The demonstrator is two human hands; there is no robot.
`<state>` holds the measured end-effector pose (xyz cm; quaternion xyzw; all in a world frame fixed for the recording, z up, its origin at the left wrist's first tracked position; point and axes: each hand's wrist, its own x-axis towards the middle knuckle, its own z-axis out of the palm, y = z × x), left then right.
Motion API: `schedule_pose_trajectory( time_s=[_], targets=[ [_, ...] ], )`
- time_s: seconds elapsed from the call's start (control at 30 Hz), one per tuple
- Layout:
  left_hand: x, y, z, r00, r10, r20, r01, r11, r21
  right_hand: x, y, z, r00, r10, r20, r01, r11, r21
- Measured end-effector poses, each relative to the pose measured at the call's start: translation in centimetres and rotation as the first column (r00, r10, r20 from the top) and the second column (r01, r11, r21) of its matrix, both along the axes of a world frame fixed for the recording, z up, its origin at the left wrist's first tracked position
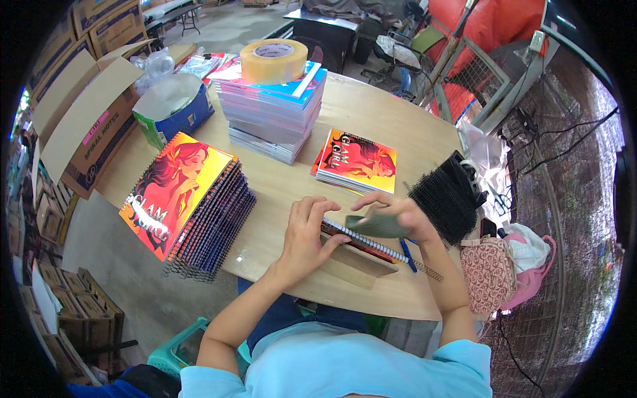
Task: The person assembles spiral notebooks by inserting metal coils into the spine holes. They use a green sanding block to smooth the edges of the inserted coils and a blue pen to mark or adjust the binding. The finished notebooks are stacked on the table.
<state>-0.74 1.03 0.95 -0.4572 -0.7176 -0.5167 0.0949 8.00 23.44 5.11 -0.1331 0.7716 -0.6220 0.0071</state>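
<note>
My left hand (304, 233) grips a notebook (379, 251) that is tilted on its edge near the front of the table, thumb on the near side and fingers behind. A spiral wire coil (431, 271) runs along the notebook's upper edge and sticks out past its right end. Just above that edge, my right hand (409, 215) has its fingers closed on a flat grey-green piece (377, 226), smeared by motion; its kind is unclear. A blue pen-like stick (407, 256) lies by the notebook's right end. A brown board (352, 263) lies under the notebook's near side.
Spiral notebooks (179, 192) are piled at left. Behind stand a small stack of covers (361, 162) and a tall stack of booklets (272, 113) topped by a tape roll (274, 60). Black coils (441, 202) and a pink patterned bag (488, 275) are at right; an open carton (99, 142) is far left.
</note>
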Motion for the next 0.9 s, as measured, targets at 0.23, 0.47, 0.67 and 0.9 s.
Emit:
schedule_pose_trajectory(
  time_s=[0.23, 0.47, 0.67, 0.9],
  targets=[
    [0.1, 0.1, 0.2, 0.99, 0.001, 0.14, -0.009, 0.998, 0.062, -1.5, -0.3, 0.2, 0.999, 0.041, -0.01, -0.038, 0.98, 0.197],
    [-3.5, -2.2, -3.2, 0.803, -0.263, 0.535, 0.137, 0.955, 0.265, -2.4, -1.7, 0.7, 0.997, -0.006, 0.077, -0.013, 0.968, 0.25],
    [-3.4, -2.2, -2.6, 0.783, -0.273, 0.558, 0.1, 0.942, 0.32, -3.3, -2.0, 0.1, 0.998, 0.02, 0.053, -0.023, 0.998, 0.05],
    [-3.8, -2.2, -2.2, 0.737, -0.305, 0.604, 0.08, 0.926, 0.37, -6.4, -1.6, -0.1, 0.997, 0.065, 0.051, -0.079, 0.931, 0.356]
  ],
)
